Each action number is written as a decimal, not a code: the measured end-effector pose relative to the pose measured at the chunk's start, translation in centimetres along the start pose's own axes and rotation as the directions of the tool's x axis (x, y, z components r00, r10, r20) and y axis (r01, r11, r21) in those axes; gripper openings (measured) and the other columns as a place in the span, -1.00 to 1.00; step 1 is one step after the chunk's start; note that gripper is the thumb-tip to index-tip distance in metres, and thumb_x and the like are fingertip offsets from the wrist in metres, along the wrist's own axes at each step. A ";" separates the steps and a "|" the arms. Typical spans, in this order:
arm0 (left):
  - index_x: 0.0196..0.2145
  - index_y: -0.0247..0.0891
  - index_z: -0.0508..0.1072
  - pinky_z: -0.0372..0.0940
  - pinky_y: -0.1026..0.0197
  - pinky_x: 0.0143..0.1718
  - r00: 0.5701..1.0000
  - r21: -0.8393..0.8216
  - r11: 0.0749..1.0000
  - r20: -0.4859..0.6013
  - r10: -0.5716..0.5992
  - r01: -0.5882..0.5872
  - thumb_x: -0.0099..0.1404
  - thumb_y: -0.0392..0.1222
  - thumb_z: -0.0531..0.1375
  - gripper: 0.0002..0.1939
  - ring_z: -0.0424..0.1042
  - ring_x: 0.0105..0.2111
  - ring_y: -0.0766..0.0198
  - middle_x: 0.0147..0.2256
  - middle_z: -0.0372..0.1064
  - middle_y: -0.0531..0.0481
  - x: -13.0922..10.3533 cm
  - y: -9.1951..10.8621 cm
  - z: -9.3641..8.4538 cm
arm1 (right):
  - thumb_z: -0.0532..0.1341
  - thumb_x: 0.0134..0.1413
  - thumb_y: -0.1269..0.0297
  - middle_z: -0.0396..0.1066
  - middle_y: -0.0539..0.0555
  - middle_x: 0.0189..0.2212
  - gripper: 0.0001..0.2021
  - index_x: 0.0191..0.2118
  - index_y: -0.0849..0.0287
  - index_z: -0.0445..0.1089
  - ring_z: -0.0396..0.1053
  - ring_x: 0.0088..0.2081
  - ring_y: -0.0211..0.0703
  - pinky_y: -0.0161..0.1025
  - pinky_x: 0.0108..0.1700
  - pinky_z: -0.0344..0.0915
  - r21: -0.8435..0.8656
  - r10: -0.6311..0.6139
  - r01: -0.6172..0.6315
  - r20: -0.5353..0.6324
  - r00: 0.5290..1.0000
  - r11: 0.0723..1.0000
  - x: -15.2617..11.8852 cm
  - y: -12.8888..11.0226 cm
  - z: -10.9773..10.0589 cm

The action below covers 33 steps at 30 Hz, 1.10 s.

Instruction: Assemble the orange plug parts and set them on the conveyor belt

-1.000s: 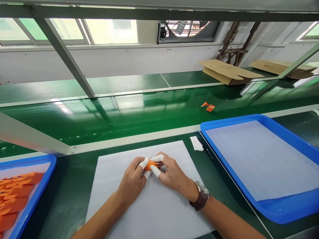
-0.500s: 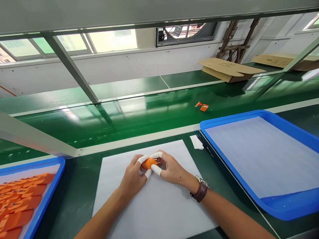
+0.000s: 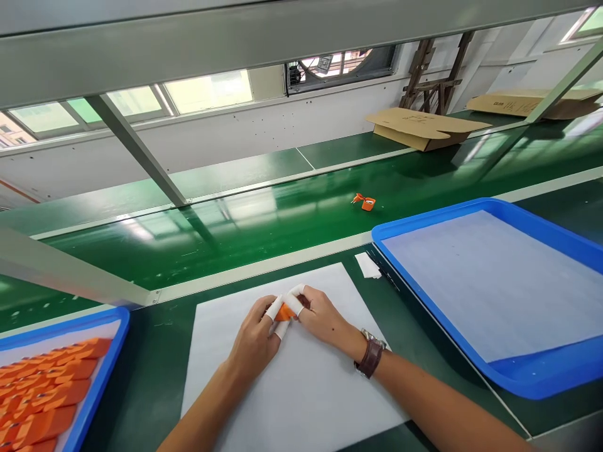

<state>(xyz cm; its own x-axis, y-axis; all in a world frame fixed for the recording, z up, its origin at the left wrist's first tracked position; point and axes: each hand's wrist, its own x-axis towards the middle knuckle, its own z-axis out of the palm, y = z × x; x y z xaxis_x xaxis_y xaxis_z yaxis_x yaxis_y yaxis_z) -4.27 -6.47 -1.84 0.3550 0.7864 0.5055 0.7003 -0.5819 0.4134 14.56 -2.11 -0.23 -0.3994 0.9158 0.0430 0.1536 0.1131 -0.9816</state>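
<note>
Holding: the left hand [image 3: 257,329] and the right hand [image 3: 323,314] were together around one small orange piece [image 3: 284,312], near the middle of the frame, a little low.
Left hand: its covered fingertips were clamped on the piece from the left side.
Right hand: its covered thumb and finger were closed on the piece from the right; the exact contact was partly hidden.
White sheet [image 3: 301,389]: it lay below both hands; its upper edge passed behind them, and its right edge went under the right forearm, near the wristwatch [image 3: 370,355].
Left tray [image 3: 123,320]: it was cut by the frame at lower left and carried rows of orange parts [image 3: 61,392]. A band of dark green table [image 3: 146,364] separated its rim from the sheet.
Right tray [image 3: 532,386]: it stood at right, with pale liner [image 3: 494,289] inside. A narrower green band separated it from the sheet, with a white slip [image 3: 368,265] and thin black strips [image 3: 389,276] near its upper left corner.
Green belt [image 3: 264,232]: it ran beyond the pale rail [image 3: 273,262]; an orange item [image 3: 367,204] lay there, upper right of the hands.
Cardboard [image 3: 419,125]: it rested at upper right, past the belt.
</note>
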 end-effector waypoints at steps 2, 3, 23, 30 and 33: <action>0.19 -0.16 0.29 0.46 0.10 -0.15 0.999 0.018 1.000 -0.025 -0.022 0.023 0.33 -0.38 0.19 -0.50 0.43 -0.07 0.11 -0.01 0.34 -0.19 0.1 0.0 0.0 | 0.06 0.36 0.14 0.37 -0.04 -0.44 -0.72 -0.34 0.14 0.35 0.32 -0.41 -0.21 -0.25 -0.34 0.28 0.004 -0.002 0.002 -0.033 0.999 1.000 0.2 0.0 -0.4; 0.20 -0.15 0.29 0.45 0.08 -0.14 0.999 0.030 0.999 -0.041 -0.032 0.034 0.32 -0.37 0.20 -0.49 0.42 -0.06 0.10 -0.01 0.34 -0.18 0.2 0.0 -0.1 | 0.05 0.37 0.14 0.35 -0.05 -0.46 -0.71 -0.35 0.14 0.34 0.30 -0.42 -0.22 -0.26 -0.35 0.26 0.009 -0.005 0.006 -0.053 0.999 1.000 0.2 0.0 -0.7; 0.02 -0.16 0.34 0.45 -0.02 -0.02 0.779 -0.456 0.719 -0.084 -0.621 0.524 0.23 -0.14 0.32 -0.57 0.54 -0.11 0.14 0.01 0.43 -0.14 0.6 -0.2 -0.5 | 0.19 0.21 0.37 0.36 0.02 -0.27 -0.73 0.02 0.12 0.41 0.29 -0.41 -0.25 -0.25 -0.34 0.29 -0.171 -0.257 0.253 -0.003 0.966 0.952 -0.1 1.2 -0.1; 0.20 -0.05 0.28 0.47 0.04 -0.10 0.927 -0.159 0.936 -0.164 -0.338 0.313 0.27 -0.27 0.24 -0.44 0.50 -0.21 0.24 -0.06 0.32 -0.05 0.0 0.0 -0.2 | 0.20 0.21 0.37 0.41 0.04 -0.18 -0.65 0.11 0.06 0.36 0.35 -0.34 -0.23 -0.25 -0.29 0.31 -0.130 -0.317 0.322 0.059 0.947 0.938 -0.7 0.6 0.0; 0.16 -0.04 0.34 0.48 0.07 -0.10 0.953 -0.140 0.958 -0.143 -0.269 0.249 0.27 -0.30 0.23 -0.49 0.47 -0.12 0.20 -0.03 0.30 -0.06 0.1 -0.3 -0.1 | 0.18 0.21 0.41 0.40 0.03 -0.21 -0.64 0.11 0.07 0.36 0.32 -0.35 -0.24 -0.26 -0.30 0.30 -0.104 -0.312 0.318 0.065 0.948 0.942 -0.6 0.5 -0.1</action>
<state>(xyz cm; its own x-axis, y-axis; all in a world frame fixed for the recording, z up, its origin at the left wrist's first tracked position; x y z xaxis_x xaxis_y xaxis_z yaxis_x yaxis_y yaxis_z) -4.52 -6.22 -1.80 0.0613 0.8757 0.4790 0.6728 -0.3907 0.6283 14.97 -2.61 -0.78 -0.4857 0.8073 0.3351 0.1120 0.4377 -0.8921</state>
